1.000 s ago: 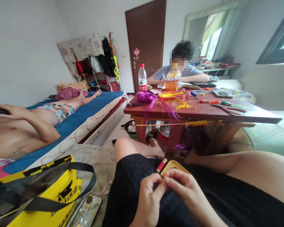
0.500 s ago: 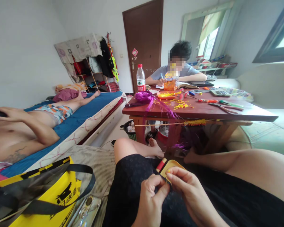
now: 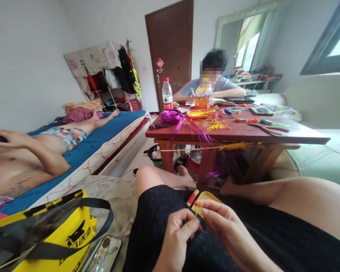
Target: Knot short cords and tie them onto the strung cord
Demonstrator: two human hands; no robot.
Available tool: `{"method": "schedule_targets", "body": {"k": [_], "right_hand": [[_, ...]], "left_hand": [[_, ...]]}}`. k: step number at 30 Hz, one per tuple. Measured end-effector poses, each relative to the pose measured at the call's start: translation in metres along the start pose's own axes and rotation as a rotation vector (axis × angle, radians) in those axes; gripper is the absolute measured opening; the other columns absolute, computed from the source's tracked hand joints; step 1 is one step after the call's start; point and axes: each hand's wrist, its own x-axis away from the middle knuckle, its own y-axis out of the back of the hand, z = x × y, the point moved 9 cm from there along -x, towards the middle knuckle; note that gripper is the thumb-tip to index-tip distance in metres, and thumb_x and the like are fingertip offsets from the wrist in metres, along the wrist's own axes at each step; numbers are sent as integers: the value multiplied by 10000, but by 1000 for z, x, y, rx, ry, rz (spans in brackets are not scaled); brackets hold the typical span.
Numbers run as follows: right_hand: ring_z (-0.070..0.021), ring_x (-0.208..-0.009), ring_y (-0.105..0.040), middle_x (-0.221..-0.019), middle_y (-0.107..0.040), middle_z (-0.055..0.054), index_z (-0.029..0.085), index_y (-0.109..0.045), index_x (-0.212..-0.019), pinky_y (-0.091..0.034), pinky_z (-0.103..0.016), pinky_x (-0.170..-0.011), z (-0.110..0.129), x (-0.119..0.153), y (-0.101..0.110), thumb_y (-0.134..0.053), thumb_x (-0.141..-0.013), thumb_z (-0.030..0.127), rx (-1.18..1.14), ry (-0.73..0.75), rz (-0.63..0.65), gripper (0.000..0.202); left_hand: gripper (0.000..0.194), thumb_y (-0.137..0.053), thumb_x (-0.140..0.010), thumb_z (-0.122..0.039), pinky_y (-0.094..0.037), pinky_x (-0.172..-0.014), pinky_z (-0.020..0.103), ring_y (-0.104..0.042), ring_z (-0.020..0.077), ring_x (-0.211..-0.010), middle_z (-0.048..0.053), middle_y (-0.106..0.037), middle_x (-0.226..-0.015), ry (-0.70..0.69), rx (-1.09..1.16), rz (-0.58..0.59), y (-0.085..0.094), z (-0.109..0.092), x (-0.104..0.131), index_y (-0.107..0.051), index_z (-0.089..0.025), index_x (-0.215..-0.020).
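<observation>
My left hand point(image 3: 181, 231) is closed in a pinch over my lap, gripping the lower end of a thin yellow stem point(image 3: 197, 211). The stem stands nearly upright from between thumb and forefinger and has a small orange-yellow tip. Beside it, my right hand point(image 3: 222, 221) has its bent forefinger and thumb at that tip; its other fingers are curled and partly hidden. Just behind the hands, on the black cloth over my lap, rest a yellow tray point(image 3: 208, 196) and a spool of red thread point(image 3: 192, 197).
A wooden table point(image 3: 175, 133) ahead bears purple fibres point(image 3: 172, 116), yellow stems point(image 3: 217, 125), pliers point(image 3: 268, 129) and a water bottle point(image 3: 167, 94). A person point(image 3: 214, 75) writes behind it. Another person lies on the bed point(image 3: 124, 126) at left. A yellow bag point(image 3: 73, 234) stands nearby.
More of the yellow stem now shows upright between my hands. My right fingers have shifted slightly up and left along with its tip. The view has moved slightly.
</observation>
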Motion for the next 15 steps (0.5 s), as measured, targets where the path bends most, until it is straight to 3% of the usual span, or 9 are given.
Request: {"method": "schedule_targets", "body": {"k": [7, 10, 12, 15], "right_hand": [[-48, -448, -196, -460, -323, 84, 150, -679, -760, -150, -195, -435, 3, 0, -2, -712, -643, 406, 21, 11, -22, 283], [-63, -477, -296, -541, -445, 50, 173, -682, -802, -229, -194, -451, 12, 1, 7, -703, -638, 430, 94, 65, -99, 305], [-111, -597, -432, -725, -560, -3, 193, -683, -828, -306, -211, -499, 22, 1, 8, -693, -640, 434, 175, 117, -113, 306], [-180, -770, -492, -854, -568, -34, 201, -681, -774, -366, -246, -579, 33, 0, -3, -658, -676, 418, 261, 180, -14, 240]], "left_hand": [[206, -577, -652, -249, -239, -501, 223, -311, 84, -469, -27, -438, -453, 34, 59, -3, -2, 2, 2, -527, -147, -480], [216, -570, -657, -256, -237, -500, 220, -315, 85, -471, -27, -439, -451, 33, 43, -7, -1, 0, 2, -520, -148, -477], [221, -569, -655, -262, -235, -499, 219, -315, 84, -471, -29, -432, -445, 37, 37, 1, -2, 0, 1, -520, -147, -472], [220, -569, -642, -266, -238, -499, 220, -313, 84, -467, -30, -426, -436, 48, 55, 37, -5, -1, 2, -523, -147, -462]]}}
